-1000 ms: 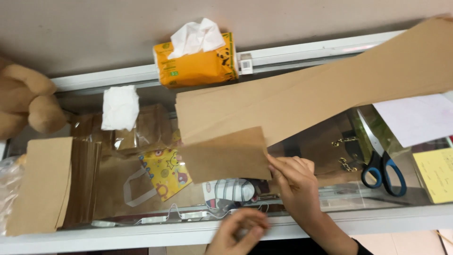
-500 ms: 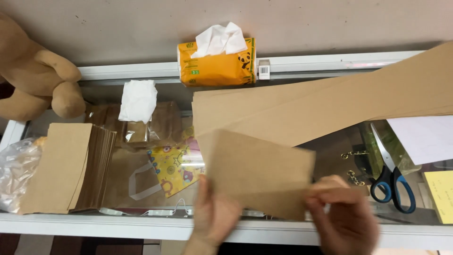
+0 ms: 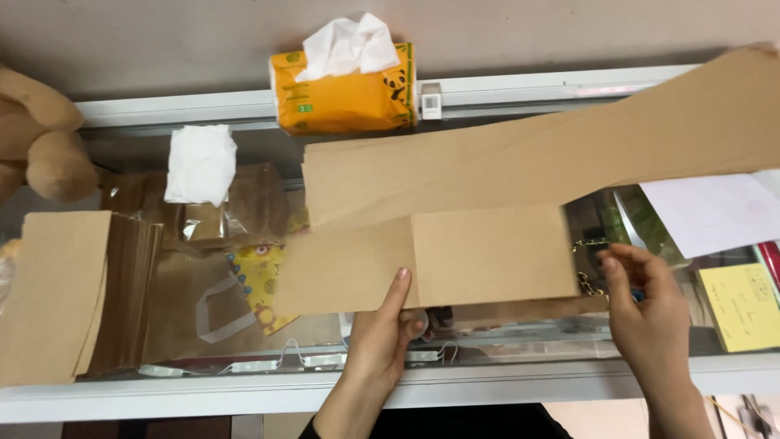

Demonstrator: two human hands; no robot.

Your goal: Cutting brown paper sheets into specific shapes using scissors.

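Between both hands, brown paper sheet (image 3: 455,256), left fingers (image 3: 400,286) on its fold

One view only, head-worn; looks steeply down, nearly plumb, onto a glass-topped counter (image 3: 504,386); the wearer stands at the bottom edge of the frame, forearms entering from below; left hand (image 3: 382,341) and right hand (image 3: 646,313) sit low in the picture, close under the lens; the brown paper sheet (image 3: 487,211) fills the middle, at arm's reach; far side of the counter runs along the top, where an orange tissue pack (image 3: 345,93) lies against the plain wall; a stack of brown paper (image 3: 57,297) marks the left margin, a yellow note pad (image 3: 743,305) the right; no second view to share ground with.
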